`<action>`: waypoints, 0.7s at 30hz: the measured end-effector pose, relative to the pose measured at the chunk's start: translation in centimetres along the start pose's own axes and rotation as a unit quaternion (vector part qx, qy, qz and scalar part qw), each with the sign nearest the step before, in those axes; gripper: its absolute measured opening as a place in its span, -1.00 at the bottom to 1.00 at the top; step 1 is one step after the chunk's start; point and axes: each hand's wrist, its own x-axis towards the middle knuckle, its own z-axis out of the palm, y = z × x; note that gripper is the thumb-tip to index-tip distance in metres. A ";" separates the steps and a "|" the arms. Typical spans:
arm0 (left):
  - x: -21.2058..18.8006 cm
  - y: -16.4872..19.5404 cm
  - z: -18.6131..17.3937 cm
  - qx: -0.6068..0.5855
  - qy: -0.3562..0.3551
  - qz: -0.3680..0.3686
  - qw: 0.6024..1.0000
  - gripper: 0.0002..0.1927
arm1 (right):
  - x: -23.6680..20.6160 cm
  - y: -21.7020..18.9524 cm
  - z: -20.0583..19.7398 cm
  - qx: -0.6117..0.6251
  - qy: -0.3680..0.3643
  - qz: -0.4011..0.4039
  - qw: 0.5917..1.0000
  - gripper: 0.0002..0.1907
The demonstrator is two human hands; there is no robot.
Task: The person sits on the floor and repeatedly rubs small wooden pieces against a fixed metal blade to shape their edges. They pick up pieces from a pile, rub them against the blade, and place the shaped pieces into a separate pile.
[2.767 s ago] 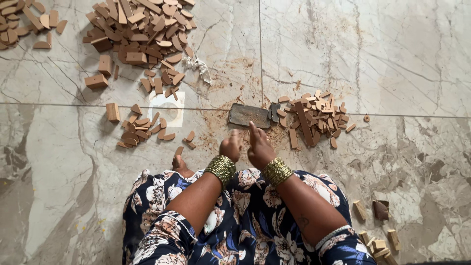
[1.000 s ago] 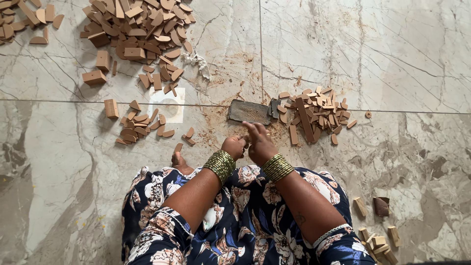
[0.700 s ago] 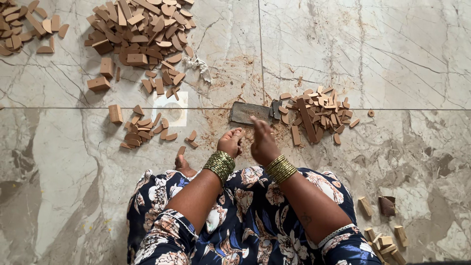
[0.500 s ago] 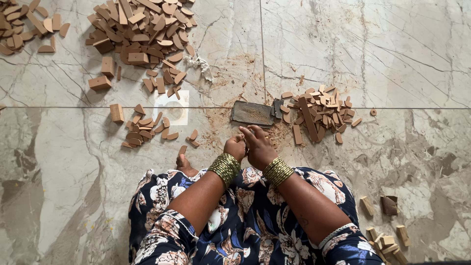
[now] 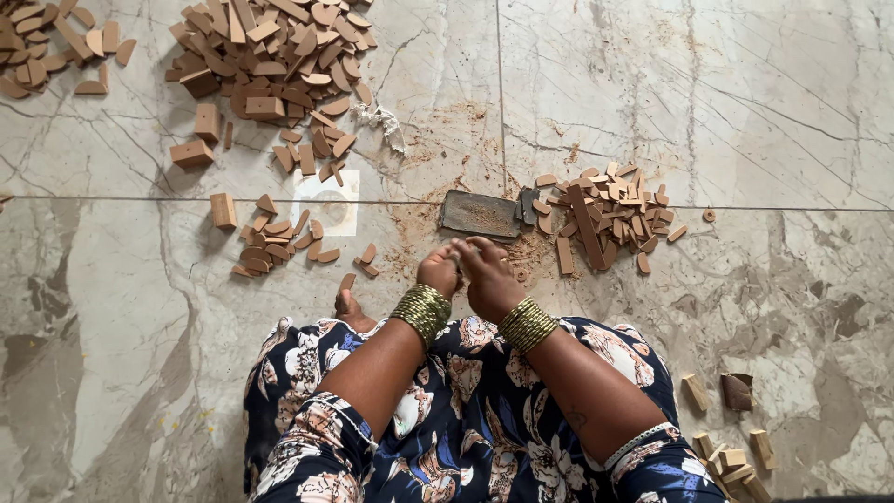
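I sit on a marble floor in a dark floral dress. My left hand (image 5: 438,272) and my right hand (image 5: 486,278) meet just above my lap, fingers curled together around something small that I cannot make out. Both wrists wear gold bangles. Right in front of the hands lies a flat dark rectangular block (image 5: 480,213) in a patch of brown dust. To its right sits a heap of thin brown wooden pieces (image 5: 605,211). A smaller scatter of rounded brown pieces (image 5: 279,244) lies to the left.
A big pile of brown wooden blocks and offcuts (image 5: 265,51) fills the far left, with another small heap (image 5: 47,51) at the top left corner. A white square (image 5: 331,200) lies on the floor. Several blocks (image 5: 731,447) sit by my right knee. My toes (image 5: 346,305) show.
My right hand reached forward to the dark block about 0.7 s ago, then drew back; both hands are now together again just above my lap.
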 end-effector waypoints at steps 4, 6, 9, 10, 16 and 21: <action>0.6 -1.2 -0.1 0.032 -0.014 -0.029 0.999 -0.85 | 0.0 -0.7 -0.6 -0.030 -0.007 0.015 0.999 -0.33; 0.5 -1.4 0.1 0.022 -0.043 -0.041 0.998 -0.85 | 0.4 -0.3 -1.1 0.010 -0.013 0.060 0.998 -0.31; -0.2 -1.1 0.4 0.027 -0.071 -0.059 0.995 -0.81 | 1.2 0.8 -1.5 0.078 -0.034 0.137 0.987 -0.19; -0.5 -1.0 0.6 0.025 -0.079 -0.057 0.995 -0.81 | 1.4 1.1 -1.5 0.103 -0.044 0.163 0.980 -0.14; 0.0 -0.4 -0.2 0.032 -0.012 -0.019 0.999 -0.81 | 0.8 0.8 -0.2 0.035 0.109 -0.038 0.993 -0.27; 0.9 -1.7 -0.1 0.115 -0.021 0.012 0.993 -0.80 | 0.5 -0.6 -0.2 -0.016 -0.031 0.057 0.998 -0.31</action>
